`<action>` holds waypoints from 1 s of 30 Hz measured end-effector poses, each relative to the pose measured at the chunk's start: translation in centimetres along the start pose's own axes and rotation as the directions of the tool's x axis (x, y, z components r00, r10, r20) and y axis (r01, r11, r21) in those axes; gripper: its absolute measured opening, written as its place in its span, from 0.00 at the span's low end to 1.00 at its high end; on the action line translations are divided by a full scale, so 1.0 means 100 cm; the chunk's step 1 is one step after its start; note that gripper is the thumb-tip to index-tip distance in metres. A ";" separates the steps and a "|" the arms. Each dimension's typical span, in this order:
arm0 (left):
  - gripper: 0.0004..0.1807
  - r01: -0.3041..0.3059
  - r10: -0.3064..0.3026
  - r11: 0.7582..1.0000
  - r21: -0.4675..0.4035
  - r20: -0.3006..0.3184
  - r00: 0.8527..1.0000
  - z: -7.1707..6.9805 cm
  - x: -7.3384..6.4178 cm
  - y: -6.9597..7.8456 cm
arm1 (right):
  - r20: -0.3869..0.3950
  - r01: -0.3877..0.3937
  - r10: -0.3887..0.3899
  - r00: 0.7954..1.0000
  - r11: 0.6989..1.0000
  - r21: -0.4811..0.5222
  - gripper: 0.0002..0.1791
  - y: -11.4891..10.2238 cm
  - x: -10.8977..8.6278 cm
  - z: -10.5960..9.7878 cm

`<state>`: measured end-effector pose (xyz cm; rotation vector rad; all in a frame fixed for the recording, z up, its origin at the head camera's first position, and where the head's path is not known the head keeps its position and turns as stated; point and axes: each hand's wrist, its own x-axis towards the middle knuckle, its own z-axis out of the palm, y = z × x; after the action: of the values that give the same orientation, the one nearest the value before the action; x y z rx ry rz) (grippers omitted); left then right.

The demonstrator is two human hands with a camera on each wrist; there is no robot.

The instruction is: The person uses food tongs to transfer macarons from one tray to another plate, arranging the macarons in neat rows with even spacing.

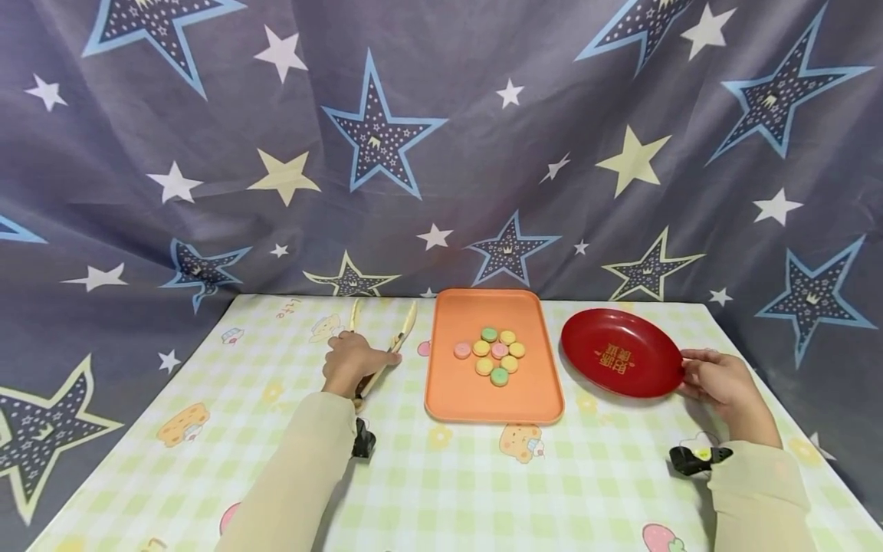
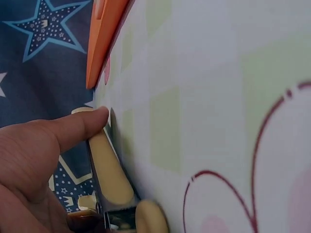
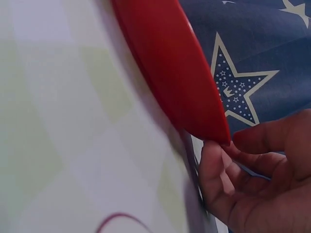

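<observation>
In the head view my left hand [image 1: 353, 362] lies over a pair of gold-coloured tongs [image 1: 405, 326], whose two arms spread apart toward the back of the table. The left wrist view has the thumb [image 2: 80, 128] stretched across one tong arm [image 2: 109, 170]; the other fingers are mostly hidden. My right hand [image 1: 720, 383] pinches the right rim of a round red plate [image 1: 651, 353] bearing gold characters. Seen from the right wrist, the plate [image 3: 170, 68] tilts, its rim between thumb and fingers. Between the hands, an orange tray [image 1: 455, 402] carries several pink, yellow and green macarons [image 1: 480, 348].
A pale green checked tablecloth [image 1: 428, 491] with cartoon prints covers the table. Behind it and at both sides hangs a dark star-patterned curtain [image 1: 455, 176]. The tray's left edge is close to the tongs, and the plate is close to its right edge.
</observation>
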<state>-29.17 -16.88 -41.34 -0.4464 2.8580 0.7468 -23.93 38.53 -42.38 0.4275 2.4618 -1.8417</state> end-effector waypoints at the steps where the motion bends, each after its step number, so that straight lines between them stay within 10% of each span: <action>1: 0.59 0.002 -0.002 1.000 -0.005 0.000 1.000 0.000 0.000 0.000 | 0.003 0.000 0.000 1.000 1.000 0.007 0.26 0.000 0.000 -0.001; 19: 0.51 -0.091 0.089 0.996 -0.014 -0.105 0.991 0.001 0.010 -0.005 | 0.011 -0.013 0.012 1.000 1.000 0.025 0.24 0.003 0.003 -0.002; 30: 0.45 -0.266 0.284 0.958 0.105 -0.269 0.920 0.001 0.015 -0.004 | 0.019 -0.005 0.005 1.000 1.000 -0.015 0.26 0.003 0.003 0.000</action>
<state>-30.42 -17.59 -41.93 -0.1495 3.2497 0.6747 -24.12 38.68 -42.75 0.4126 2.4577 -1.8161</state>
